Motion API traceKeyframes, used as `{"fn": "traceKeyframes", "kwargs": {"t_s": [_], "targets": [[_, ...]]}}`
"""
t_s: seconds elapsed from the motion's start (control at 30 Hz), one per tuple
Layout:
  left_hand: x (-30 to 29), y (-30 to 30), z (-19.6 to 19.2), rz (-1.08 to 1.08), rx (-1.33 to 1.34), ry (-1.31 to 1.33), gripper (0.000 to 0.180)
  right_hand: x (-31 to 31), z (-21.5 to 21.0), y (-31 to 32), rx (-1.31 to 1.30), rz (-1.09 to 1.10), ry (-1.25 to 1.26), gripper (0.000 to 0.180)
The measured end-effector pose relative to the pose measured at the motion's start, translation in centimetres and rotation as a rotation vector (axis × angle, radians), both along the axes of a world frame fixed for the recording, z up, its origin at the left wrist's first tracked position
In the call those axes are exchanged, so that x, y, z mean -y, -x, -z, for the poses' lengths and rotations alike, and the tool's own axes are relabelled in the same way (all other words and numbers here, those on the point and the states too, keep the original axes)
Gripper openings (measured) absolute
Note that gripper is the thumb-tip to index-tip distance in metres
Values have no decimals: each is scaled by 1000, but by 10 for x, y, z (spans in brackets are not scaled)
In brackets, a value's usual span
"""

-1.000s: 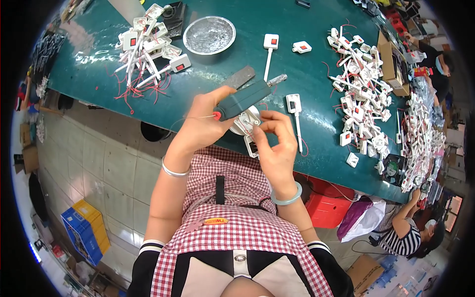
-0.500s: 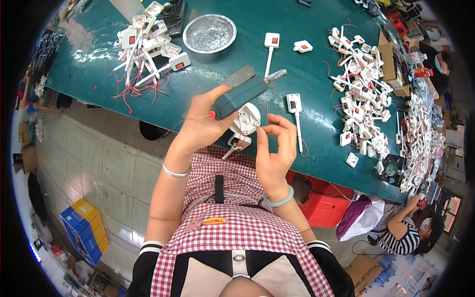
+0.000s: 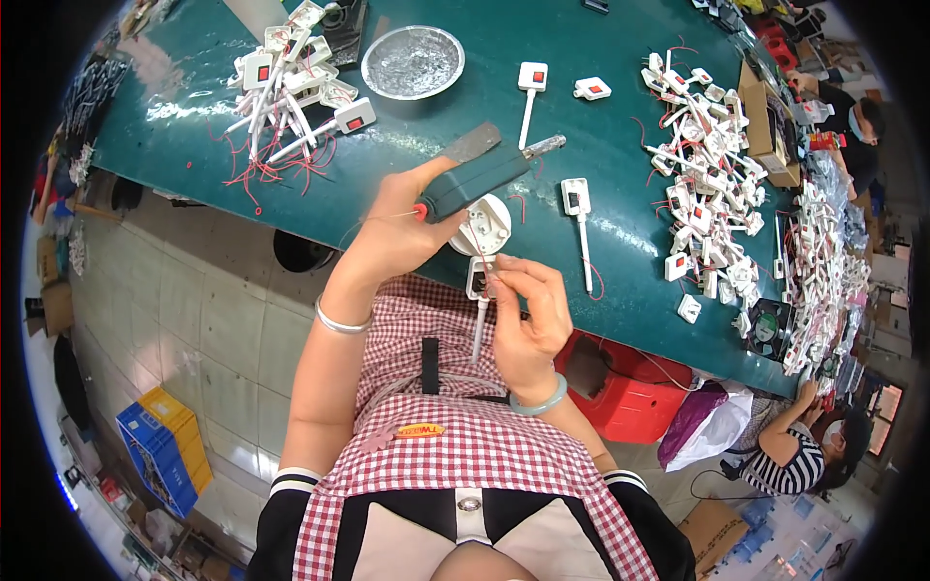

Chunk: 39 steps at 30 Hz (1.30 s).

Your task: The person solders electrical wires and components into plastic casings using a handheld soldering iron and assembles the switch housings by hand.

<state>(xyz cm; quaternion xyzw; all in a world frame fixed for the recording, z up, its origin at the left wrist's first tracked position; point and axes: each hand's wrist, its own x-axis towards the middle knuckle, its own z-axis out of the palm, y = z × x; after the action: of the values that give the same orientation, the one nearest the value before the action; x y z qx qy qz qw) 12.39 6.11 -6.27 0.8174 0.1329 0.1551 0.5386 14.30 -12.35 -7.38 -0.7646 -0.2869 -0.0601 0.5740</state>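
Gripping a green soldering tool (image 3: pixel 480 180), the left hand (image 3: pixel 397 237) hovers beside the right hand (image 3: pixel 523 310), clamped on a white switch part (image 3: pixel 480 281).

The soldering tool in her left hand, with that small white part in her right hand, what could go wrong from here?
The left hand grips the dark green soldering tool while the right hand pinches the small white part close under it, so a slip could likely burn the fingertips. The work is held off the table edge above the lap, so a dropped part or hot drip might land on the checked apron.
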Motion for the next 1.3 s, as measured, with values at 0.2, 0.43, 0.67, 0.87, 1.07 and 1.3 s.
{"fn": "traceKeyframes", "kwargs": {"t_s": [0.2, 0.43, 0.67, 0.87, 1.07, 1.3], "targets": [[-8, -2, 4, 59, -40, 40, 50, 8, -16, -35, 108, -30, 146, 14], [-1, -3, 4, -10, -48, 121, 39, -13, -13, -50, -132, -104, 73, 9], [1, 0, 7, -20, -7, 177, 25, -23, -18, -43, -23, -1, 24, 10], [0, -1, 11, -7, 11, 190, 25, -18, -19, -65, -102, -141, 131, 6], [-2, 1, 14, 3, 35, 192, 31, -10, -35, -99, -102, -364, 338, 6], [-5, -4, 15, 45, 24, 193, 44, -12, -26, -93, -373, -381, 240, 8]]}}
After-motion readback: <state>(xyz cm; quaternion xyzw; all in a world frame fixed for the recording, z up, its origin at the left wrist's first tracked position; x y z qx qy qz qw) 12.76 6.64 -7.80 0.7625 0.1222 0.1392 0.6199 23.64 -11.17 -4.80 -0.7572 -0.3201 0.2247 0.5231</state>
